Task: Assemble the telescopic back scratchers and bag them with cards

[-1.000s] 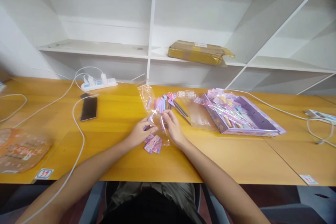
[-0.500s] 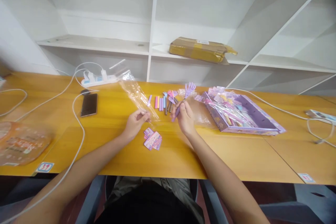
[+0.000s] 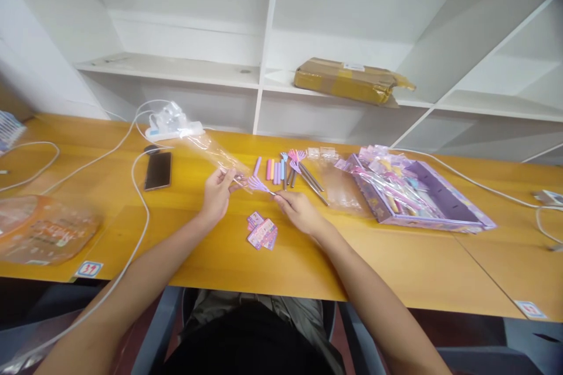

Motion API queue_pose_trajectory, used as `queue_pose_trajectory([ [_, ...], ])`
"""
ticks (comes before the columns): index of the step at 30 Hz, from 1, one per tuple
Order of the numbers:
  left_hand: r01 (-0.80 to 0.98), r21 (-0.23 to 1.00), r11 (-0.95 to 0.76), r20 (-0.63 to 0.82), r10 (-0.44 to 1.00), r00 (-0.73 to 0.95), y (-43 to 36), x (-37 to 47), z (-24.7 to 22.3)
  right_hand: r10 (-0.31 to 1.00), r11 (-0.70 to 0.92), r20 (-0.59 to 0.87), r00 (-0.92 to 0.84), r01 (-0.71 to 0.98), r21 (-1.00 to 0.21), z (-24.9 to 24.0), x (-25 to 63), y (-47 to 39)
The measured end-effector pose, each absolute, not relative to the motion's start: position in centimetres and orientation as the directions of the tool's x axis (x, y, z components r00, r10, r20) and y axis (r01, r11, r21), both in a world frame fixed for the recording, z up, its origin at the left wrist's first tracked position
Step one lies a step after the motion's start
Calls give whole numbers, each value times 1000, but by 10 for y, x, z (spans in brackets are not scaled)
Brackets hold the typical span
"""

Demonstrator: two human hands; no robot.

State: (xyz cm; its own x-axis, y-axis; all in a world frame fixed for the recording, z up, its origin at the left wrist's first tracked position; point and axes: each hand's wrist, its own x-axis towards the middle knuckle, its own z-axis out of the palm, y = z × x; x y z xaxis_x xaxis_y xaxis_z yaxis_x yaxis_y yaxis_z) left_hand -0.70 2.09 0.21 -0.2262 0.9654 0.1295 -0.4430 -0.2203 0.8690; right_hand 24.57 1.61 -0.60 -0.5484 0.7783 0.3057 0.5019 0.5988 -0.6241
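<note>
My left hand [image 3: 217,192] is closed on the near end of a long clear plastic bag [image 3: 211,149], which stretches away toward the power strip. My right hand [image 3: 299,210] pinches a back scratcher with a purple hand-shaped head [image 3: 258,184]; its head points left and meets the bag's near end. Whether the head is inside the bag, I cannot tell. Just beyond lie more back scratchers [image 3: 295,163] with pink, blue and purple heads and metal rods. Beside them is a row of coloured handle tubes [image 3: 275,170]. Printed cards [image 3: 263,232] lie nearer to me.
A purple tray [image 3: 440,224] with bagged items stands right, beside flat clear bags [image 3: 345,187]. Left are a phone [image 3: 158,170], a power strip [image 3: 153,133], a white cable [image 3: 143,205] and an orange-clear plastic package [image 3: 48,228]. A taped carton [image 3: 347,80] rests on the shelf.
My right hand has turned the back scratcher from upright to pointing left and brought its head to the bag held in my left hand. The bag now lies lower, over the power strip.
</note>
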Motion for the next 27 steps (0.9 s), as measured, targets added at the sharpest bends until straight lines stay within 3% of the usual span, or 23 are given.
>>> queue_pose_trajectory([
  [11,-484,864,-137,111,990,-81,12,4,-7,786,583,302,-540,485,-651,-3,244,15],
  [20,-372,928,21,38,988,151,6,7,-9,812,557,317,-491,486,-673,-8,238,10],
  [27,-400,916,-23,51,997,61,10,6,-12,794,577,325,-514,467,-670,-10,238,11],
])
